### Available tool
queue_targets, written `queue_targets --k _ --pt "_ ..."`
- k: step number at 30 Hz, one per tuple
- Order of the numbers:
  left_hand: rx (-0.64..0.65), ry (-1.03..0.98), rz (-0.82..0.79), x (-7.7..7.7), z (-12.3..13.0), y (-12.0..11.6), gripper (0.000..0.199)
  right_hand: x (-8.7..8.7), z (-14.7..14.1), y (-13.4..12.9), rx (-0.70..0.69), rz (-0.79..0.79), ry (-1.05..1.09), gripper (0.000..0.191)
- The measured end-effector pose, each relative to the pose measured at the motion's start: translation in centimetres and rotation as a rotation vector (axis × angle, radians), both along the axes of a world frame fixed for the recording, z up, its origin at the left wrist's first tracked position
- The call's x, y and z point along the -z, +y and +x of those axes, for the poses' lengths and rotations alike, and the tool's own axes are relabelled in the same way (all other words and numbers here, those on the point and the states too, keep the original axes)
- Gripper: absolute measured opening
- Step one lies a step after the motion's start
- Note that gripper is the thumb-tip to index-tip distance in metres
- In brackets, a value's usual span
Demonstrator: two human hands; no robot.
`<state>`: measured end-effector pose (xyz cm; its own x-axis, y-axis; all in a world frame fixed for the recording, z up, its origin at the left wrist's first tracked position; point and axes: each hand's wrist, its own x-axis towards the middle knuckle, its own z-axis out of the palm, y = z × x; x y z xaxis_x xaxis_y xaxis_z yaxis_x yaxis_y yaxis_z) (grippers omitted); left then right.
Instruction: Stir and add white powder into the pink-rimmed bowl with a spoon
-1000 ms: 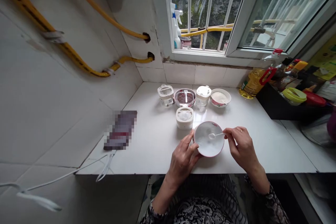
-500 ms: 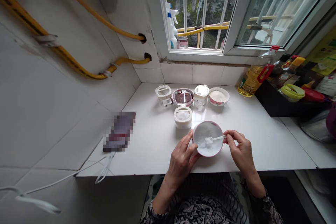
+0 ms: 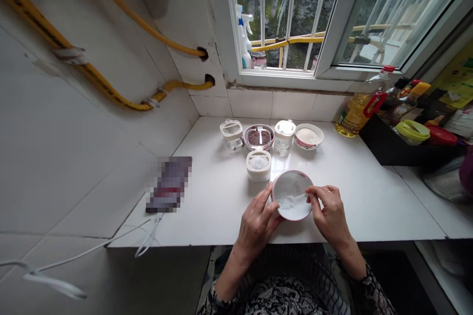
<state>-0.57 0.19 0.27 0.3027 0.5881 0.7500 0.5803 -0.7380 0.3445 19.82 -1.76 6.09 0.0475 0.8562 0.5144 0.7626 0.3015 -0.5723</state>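
Note:
My left hand [image 3: 257, 217] grips the left side of a white bowl [image 3: 295, 182], thumb over the rim and fingers around the outside. The bowl is tilted toward me, and some white grains [image 3: 287, 202] lie low inside it. Between the thumb and fingers of my right hand [image 3: 327, 209] is the handle of a small white spoon [image 3: 302, 196], whose head is down at the grains. Just behind the bowl stands a lidded clear jar [image 3: 258, 166] with white contents.
Along the back stand two lidded jars [image 3: 232, 135] [image 3: 284, 135], a bowl of dark red stuff [image 3: 258, 139] under a clear lid, and a bowl of white grains [image 3: 309, 137]. An oil bottle [image 3: 349, 115] and a black box [image 3: 380, 145] of condiments are at right. A white cable [image 3: 148, 236] hangs over the left edge.
My right hand has moved left over the bowl's rim, carrying the spoon further in among the grains. My left hand and the bowl have barely moved.

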Motion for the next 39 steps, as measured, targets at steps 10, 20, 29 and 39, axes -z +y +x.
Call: queue_targets --k 10,20,29,39 --pt "-0.013 0.009 -0.005 -0.3 0.0 0.0 0.014 -0.7 -0.3 0.0 0.065 -0.302 0.522 0.022" --pt "-0.011 -0.073 -0.132 -0.2 -0.1 0.0 0.018 -1.4 0.3 1.9 0.034 -0.283 0.772 0.02" --pt "-0.023 -0.108 -0.176 -0.1 0.0 0.1 0.023 -4.3 -3.8 7.4 -0.069 0.171 0.39 0.014" --pt "-0.024 -0.12 -0.187 0.0 0.0 0.1 0.026 -3.6 -4.8 8.0 -0.207 0.619 -0.315 0.031"
